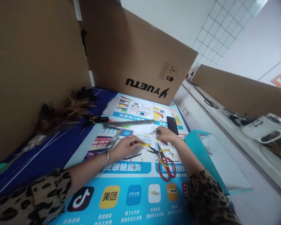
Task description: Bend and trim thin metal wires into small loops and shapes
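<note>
My left hand point(126, 146) is over the middle of the printed sheet, fingers curled and thumb and forefinger close together. Whatever may be between them is too small to make out. Further right, my right hand point(166, 135) has its fingertips closed on a small tangle of thin dark wire pieces point(154, 132). Just below it lie red-handled scissors point(167, 170), crossed with yellow-handled pliers point(162, 156). Beyond my hands stretches a bundle of long thin metal wires point(131, 122). A shorter wire bundle point(114, 138) lies next to my left hand.
A black flat case or phone point(172, 125) lies right of my right hand. A teal-edged box point(201, 156) stands at the sheet's right edge. Brown feathers point(63, 112) and a black-handled tool point(99, 119) are at left. Cardboard point(135, 50) walls the back; a mug point(262, 129) sits on the right ledge.
</note>
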The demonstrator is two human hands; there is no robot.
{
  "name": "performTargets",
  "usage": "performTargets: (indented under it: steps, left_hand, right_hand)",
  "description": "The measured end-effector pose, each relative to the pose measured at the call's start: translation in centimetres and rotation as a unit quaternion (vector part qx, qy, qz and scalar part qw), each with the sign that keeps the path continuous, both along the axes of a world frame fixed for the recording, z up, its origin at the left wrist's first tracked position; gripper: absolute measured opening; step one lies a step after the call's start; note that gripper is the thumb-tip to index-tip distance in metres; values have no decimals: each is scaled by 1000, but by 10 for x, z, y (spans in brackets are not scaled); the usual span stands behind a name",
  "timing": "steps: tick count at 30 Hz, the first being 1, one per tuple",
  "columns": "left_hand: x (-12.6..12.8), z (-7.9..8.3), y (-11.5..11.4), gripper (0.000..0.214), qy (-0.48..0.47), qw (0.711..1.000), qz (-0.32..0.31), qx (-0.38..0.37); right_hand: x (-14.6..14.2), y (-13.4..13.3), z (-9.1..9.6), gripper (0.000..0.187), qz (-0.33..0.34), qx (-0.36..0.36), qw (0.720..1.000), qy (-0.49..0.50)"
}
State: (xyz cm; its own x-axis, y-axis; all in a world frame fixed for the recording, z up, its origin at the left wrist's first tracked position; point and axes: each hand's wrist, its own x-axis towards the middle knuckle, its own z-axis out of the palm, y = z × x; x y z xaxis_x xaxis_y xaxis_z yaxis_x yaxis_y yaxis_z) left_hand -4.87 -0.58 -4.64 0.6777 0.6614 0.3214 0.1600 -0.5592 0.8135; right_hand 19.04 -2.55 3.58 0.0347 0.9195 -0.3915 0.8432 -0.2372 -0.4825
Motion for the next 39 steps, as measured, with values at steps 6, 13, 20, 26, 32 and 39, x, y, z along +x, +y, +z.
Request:
performTargets:
  steps: [6,13,20,26,32,39]
  left_hand:
    - [0,-2,5,21,-12,999,16,-33]
    - [-1,-2,15,24,30,999,11,-18]
    - [-5,-9,44,25,30,999,8,-38]
    - [-9,-10,67,27,37,998,15,-40]
    - [-8,-8,75,28,65,997,24,-34]
    - [-9,11,75,30,115,991,16,-59]
  right_hand:
    - [1,23,-27,38,19,-6,996,-91]
    - [8,23,-39,53,49,48,993,-100]
    - [26,16,-41,71,66,90,994,-15]
    - [38,15,-44,57,54,95,991,79]
    - [31,16,-48,40,10,131,979,157]
    - [42,19,-41,30,-50,143,983,102]
